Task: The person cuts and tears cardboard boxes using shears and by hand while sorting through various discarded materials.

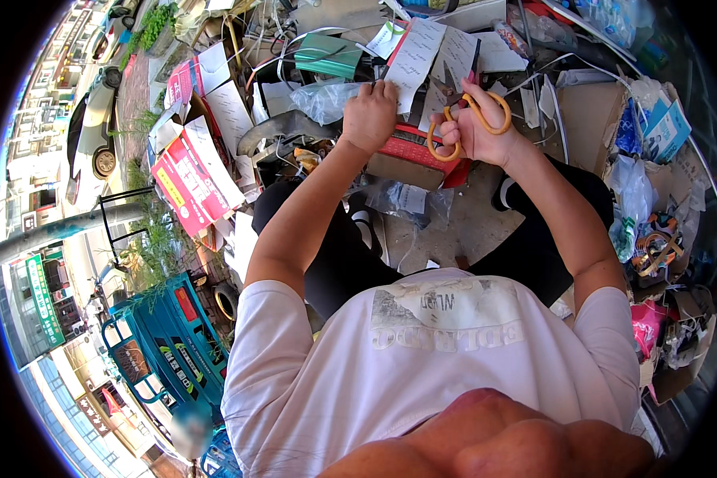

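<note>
My right hand (486, 137) grips a pair of scissors (498, 103) by its orange loop handles. The dark blades point away from me, over the white inner flaps of a cardboard box. That cardboard box (414, 64) stands between my feet, its red side facing me and its white, faintly printed flaps spread outward. Closed at the left edge of the raised flap is my left hand (370, 115); its fingertips are partly hidden. A clear plastic bag (323, 99) lies just left of that hand.
Another red and white carton (195, 171) sits open on the left. A green flat box (327, 56) lies beyond my hands. Plastic bags (633, 195) and scraps pile up on the right. A blue three-wheeled cart (167, 342) and a parked car (95, 135) are farther left.
</note>
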`<state>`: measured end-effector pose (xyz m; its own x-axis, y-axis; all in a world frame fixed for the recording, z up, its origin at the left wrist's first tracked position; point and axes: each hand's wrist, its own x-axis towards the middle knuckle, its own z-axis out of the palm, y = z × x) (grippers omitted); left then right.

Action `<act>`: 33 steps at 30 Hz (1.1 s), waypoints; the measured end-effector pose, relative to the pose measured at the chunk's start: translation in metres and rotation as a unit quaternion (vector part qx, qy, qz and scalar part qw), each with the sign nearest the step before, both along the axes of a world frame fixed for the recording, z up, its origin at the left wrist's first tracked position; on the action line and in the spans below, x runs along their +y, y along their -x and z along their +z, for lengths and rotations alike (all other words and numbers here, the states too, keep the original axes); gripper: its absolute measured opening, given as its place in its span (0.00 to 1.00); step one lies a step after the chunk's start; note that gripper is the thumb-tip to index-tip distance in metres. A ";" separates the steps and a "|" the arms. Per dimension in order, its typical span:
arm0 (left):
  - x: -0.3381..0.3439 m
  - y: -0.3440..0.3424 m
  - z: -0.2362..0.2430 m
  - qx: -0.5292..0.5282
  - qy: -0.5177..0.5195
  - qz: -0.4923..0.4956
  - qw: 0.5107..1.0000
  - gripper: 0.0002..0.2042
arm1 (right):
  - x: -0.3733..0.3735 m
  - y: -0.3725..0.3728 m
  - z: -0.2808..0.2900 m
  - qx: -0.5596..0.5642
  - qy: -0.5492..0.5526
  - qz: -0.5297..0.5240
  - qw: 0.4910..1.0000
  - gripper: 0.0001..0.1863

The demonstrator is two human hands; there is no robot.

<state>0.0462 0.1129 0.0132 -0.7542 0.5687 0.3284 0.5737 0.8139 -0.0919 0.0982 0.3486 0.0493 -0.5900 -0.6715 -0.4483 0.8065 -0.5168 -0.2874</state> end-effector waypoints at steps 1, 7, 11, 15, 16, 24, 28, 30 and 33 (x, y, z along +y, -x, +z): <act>0.000 0.000 0.001 0.012 -0.006 -0.002 1.000 0.08 | -0.001 0.000 0.001 0.000 0.003 -0.002 1.000 0.42; -0.001 0.003 0.006 0.026 -0.005 -0.008 1.000 0.06 | 0.008 0.002 -0.008 0.006 0.045 -0.010 0.999 0.44; 0.002 0.002 0.014 0.033 -0.023 -0.030 0.999 0.07 | 0.008 0.014 -0.018 0.027 0.038 -0.009 0.999 0.44; 0.003 0.000 0.018 -0.033 0.012 0.007 0.999 0.23 | 0.012 0.021 -0.021 0.013 0.065 -0.011 0.998 0.45; 0.002 -0.001 0.019 -0.029 0.015 0.008 0.999 0.23 | 0.012 0.021 -0.021 0.006 0.071 -0.011 0.997 0.45; 0.001 -0.001 0.019 -0.029 0.025 0.005 0.999 0.23 | 0.005 0.009 -0.002 -0.008 0.034 -0.039 0.999 0.43; 0.002 0.002 0.019 -0.005 0.007 -0.012 1.000 0.20 | 0.010 0.007 0.001 0.001 0.061 -0.027 0.998 0.45; 0.001 0.002 0.017 0.061 -0.024 -0.045 0.997 0.09 | 0.009 0.011 -0.007 0.019 0.027 -0.050 0.998 0.45; 0.006 0.001 0.022 0.065 -0.022 -0.047 0.997 0.10 | 0.015 0.021 -0.023 0.023 0.033 -0.035 0.999 0.46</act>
